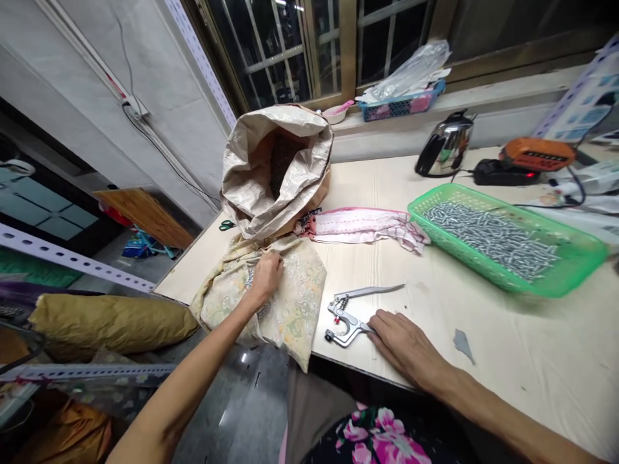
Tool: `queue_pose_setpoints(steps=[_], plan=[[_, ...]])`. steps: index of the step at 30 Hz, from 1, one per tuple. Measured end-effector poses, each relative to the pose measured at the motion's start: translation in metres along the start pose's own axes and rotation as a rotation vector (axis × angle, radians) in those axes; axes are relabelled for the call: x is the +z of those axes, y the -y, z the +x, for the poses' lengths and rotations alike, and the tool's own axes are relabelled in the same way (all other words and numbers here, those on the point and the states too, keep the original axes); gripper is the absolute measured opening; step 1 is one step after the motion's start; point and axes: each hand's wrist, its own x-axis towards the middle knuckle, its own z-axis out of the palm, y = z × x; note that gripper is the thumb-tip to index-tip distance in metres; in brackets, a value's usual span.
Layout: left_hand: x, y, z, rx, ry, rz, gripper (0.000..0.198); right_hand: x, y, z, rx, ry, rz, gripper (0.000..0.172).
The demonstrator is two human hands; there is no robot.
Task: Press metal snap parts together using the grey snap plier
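Observation:
My left hand is over a pale floral cloth at the table's front left edge. Its fingers are curled closed, and what they hold is hidden. Small silvery metal pieces show on the cloth beside it. My right hand lies palm down on the table, closed over one handle of the snap pliers. The other handle stands spread apart from it. Behind my left hand a large woven sack gapes, with a dark mass of contents inside.
A green plastic basket of small metal pieces stands at right. A pink and white cloth lies beyond the pliers, and a grey scrap to their right. Behind are a kettle, an orange battery and green-handled scissors.

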Motion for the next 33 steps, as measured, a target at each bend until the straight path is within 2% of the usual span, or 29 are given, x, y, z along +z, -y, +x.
queue_pose_setpoints(steps=[2,5,7,9,15,22,25,28,31,33], plan=[[-0.006,-0.017,-0.02,-0.064,0.044,-0.301,0.02,-0.001,-0.001,0.001,-0.016,0.017,0.005,0.013],[-0.01,-0.049,-0.058,-0.157,0.265,-0.778,0.027,0.0,-0.001,0.002,-0.037,0.008,-0.028,0.017],[-0.008,-0.068,-0.079,-0.195,0.389,-0.93,0.031,0.0,0.0,0.002,-0.052,-0.008,-0.079,0.021],[-0.003,-0.08,-0.094,-0.23,0.418,-0.995,0.032,-0.002,0.001,0.003,-0.076,-0.024,-0.136,0.025],[0.017,-0.084,-0.109,-0.233,0.354,-0.934,0.03,-0.014,0.005,0.003,-0.14,-0.111,-0.218,0.033],[0.017,-0.091,-0.106,-0.255,0.382,-0.896,0.037,-0.017,0.004,0.003,-0.182,-0.219,-0.237,0.031],[0.014,-0.093,-0.099,-0.244,0.429,-0.838,0.036,-0.014,0.003,0.004,-0.185,-0.259,-0.236,0.028],[0.013,-0.092,-0.091,-0.218,0.546,-0.776,0.03,-0.012,0.001,0.004,-0.175,-0.253,-0.232,0.027],[0.012,-0.092,-0.085,-0.291,0.691,-0.792,0.024,-0.009,-0.001,0.003,-0.161,-0.233,-0.206,0.027],[0.012,-0.094,-0.085,-0.349,0.738,-0.803,0.019,-0.006,-0.003,0.002,-0.151,-0.207,-0.179,0.026]])
